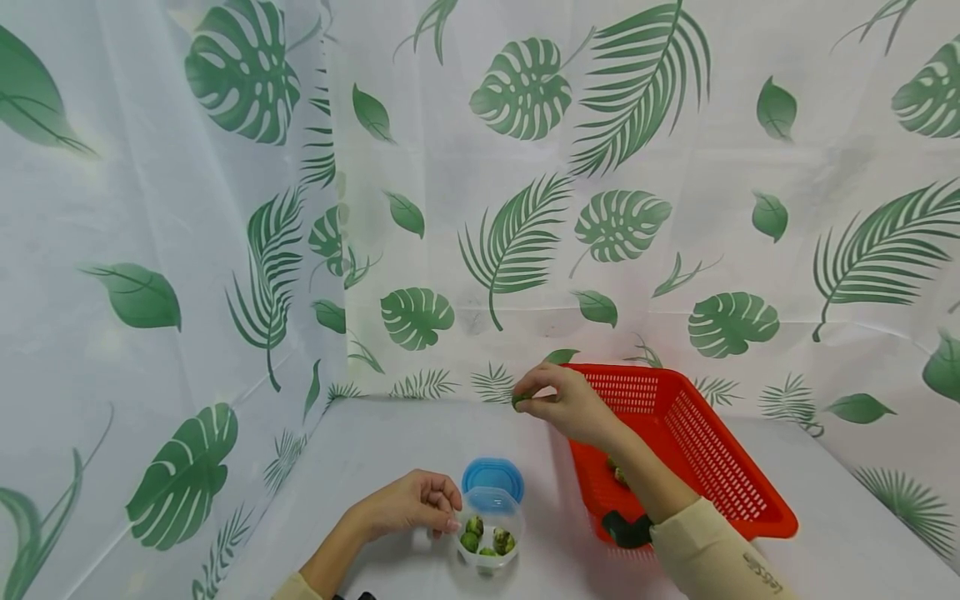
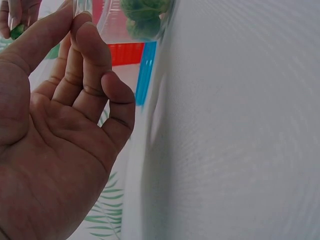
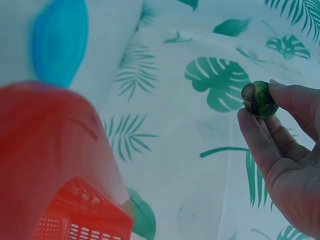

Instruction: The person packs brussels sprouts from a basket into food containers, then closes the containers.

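Note:
My right hand (image 1: 570, 404) is raised by the near left side of the red basket. Between thumb and fingertips it pinches a small Brussels sprout (image 3: 260, 99), whose cut stem end shows in the right wrist view. Down on the table, my left hand (image 1: 416, 504) pinches the rim of a clear plastic container (image 1: 487, 562) with thumb and forefinger. Several Brussels sprouts (image 1: 503, 541) lie inside that container. Directly behind it is a blue lid (image 1: 492, 473).
A red perforated basket (image 1: 716, 458) stands on the right of the white table (image 1: 405, 425). A few more sprouts (image 1: 619, 475) lie in it, partly hidden by my right forearm. Leaf-printed sheeting (image 1: 450, 250) hangs at the back and left.

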Action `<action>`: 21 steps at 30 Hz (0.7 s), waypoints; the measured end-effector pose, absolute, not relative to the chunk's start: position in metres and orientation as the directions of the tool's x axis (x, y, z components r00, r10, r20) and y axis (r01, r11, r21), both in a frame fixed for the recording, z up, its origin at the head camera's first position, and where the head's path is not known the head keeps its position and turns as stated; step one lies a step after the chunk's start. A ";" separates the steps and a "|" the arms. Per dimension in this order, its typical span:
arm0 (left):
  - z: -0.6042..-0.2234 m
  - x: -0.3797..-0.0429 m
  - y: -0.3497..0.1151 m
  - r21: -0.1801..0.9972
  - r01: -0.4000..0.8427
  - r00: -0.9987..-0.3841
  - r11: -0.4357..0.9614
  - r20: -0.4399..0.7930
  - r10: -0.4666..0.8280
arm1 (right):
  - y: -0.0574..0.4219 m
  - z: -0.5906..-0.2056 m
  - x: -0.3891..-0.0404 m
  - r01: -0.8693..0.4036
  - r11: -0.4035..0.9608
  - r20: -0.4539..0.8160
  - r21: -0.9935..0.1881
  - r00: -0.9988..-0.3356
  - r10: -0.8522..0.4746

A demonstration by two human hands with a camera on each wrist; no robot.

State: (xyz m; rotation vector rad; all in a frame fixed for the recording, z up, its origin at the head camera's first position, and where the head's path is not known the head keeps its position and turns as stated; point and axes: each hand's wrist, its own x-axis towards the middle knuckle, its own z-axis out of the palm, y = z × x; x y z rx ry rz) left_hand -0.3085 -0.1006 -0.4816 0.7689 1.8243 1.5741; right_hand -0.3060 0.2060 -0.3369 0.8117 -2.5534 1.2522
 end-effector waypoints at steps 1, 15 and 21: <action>-0.481 -0.308 -0.100 0.991 0.040 -0.651 0.128 -0.071 0.756 | 0.205 -0.337 -0.306 -0.551 0.493 0.389 -0.674 -0.831 -0.397; -0.479 -0.307 -0.100 0.990 0.035 -0.659 0.137 -0.080 0.748 | 0.198 -0.344 -0.301 -0.573 0.482 0.378 -0.662 -0.812 -0.445; -0.480 -0.307 -0.100 0.991 0.036 -0.653 0.129 -0.075 0.753 | 0.196 -0.347 -0.299 -0.583 0.465 0.378 -0.666 -0.801 -0.463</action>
